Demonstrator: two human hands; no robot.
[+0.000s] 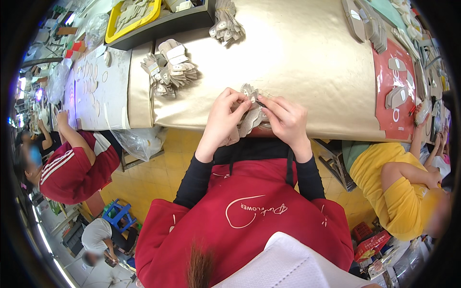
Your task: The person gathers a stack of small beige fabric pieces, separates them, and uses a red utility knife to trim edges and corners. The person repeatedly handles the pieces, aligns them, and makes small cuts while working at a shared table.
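Left hand (224, 116) and right hand (286, 120) (fingertips nearly meeting) both pinch a stack of beige cutouts (251, 115) at the table (307, 62) edge.

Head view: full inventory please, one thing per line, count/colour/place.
cut shoe-upper pieces in hand: a small bunch, grey-beige, between both hands at the table's near edge
bundles of cut pieces: two clusters, grey-beige, left of centre on the table; one more bundle at the far edge
worktable: one, tan covering
yellow tray: one, holding pale pieces, upper left
red mat: one, with grey pieces on it, right end of the table
grey board: one, with small pale cut-outs, left
clear plastic bag: one, hanging at the table's left edge
co-workers: one in red at left, one in yellow at right
blue stool: one, floor at lower left
red apron: one, on the person
left hand: pinching the pieces
right hand: pinching the pieces and a thin dark tool; what it is, I cannot tell
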